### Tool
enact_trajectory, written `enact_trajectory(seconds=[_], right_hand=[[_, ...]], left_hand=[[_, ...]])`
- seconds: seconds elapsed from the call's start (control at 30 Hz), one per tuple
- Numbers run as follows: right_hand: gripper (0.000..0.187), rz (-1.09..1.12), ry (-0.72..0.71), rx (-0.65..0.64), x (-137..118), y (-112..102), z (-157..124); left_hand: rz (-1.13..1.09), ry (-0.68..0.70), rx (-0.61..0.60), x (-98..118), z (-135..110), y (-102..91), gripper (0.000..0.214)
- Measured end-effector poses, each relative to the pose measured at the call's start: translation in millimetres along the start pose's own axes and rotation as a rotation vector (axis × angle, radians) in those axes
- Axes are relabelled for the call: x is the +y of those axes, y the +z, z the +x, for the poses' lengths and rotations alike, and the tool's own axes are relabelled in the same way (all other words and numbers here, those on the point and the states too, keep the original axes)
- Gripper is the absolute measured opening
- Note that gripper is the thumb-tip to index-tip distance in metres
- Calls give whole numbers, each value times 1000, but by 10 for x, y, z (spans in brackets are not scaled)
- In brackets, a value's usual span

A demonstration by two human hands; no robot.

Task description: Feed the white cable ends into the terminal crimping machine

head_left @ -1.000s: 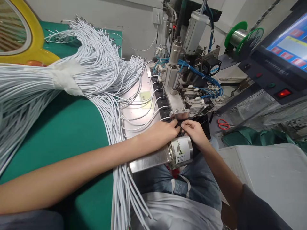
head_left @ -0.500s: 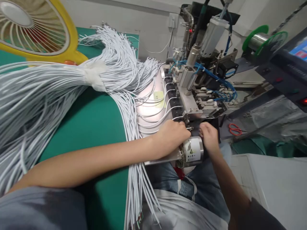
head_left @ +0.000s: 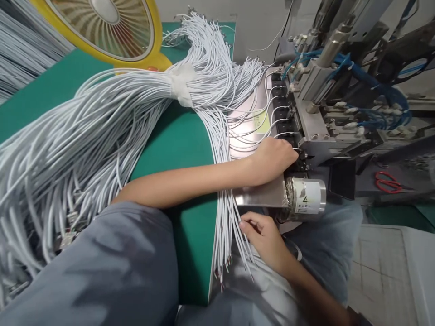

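Green table (head_left: 183, 145) ends left of the machine (head_left: 314, 124), white cables (head_left: 223, 222) overhanging its edge. Left hand (head_left: 274, 156) curls palm-down at the machine's near end, grip hidden; right hand (head_left: 265, 233), thumb and forefinger nearly together, meets the cables, hold uncertain.

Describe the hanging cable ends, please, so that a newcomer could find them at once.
Start at the green table and follow its right edge to below the left forearm. There a sheaf of white cables hangs, its lower ends near the right hand. Unlike the far ends, fanned at the table's back, these hang loose, some showing coloured wires.
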State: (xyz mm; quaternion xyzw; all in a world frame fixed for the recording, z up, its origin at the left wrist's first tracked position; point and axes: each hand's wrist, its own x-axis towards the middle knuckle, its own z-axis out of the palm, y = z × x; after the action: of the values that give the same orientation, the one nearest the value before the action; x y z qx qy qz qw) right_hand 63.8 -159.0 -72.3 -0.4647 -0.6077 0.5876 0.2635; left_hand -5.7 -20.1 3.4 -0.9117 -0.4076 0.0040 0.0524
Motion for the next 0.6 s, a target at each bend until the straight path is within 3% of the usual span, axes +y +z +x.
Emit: enact_trajectory(seconds=[0.13, 0.2, 0.33, 0.47, 0.6], right_hand=[[21, -225, -38, 63, -135, -211, -133], [19, -349, -108, 141, -225, -467, -186], [19, -478, -204, 447, -354, -1078, -140], [8, -206, -270, 660, -375, -1383, -20], [21, 234, -335, 673, -312, -1345, 87]], left_hand=[[-91, 110, 78, 126, -53, -69, 23], [-166, 215, 139, 218, -86, -112, 20], [-273, 313, 238, 289, -126, -142, 32], [-453, 275, 180, 178, -85, -114, 39], [-656, 329, 270, 75, -5, -102, 23]])
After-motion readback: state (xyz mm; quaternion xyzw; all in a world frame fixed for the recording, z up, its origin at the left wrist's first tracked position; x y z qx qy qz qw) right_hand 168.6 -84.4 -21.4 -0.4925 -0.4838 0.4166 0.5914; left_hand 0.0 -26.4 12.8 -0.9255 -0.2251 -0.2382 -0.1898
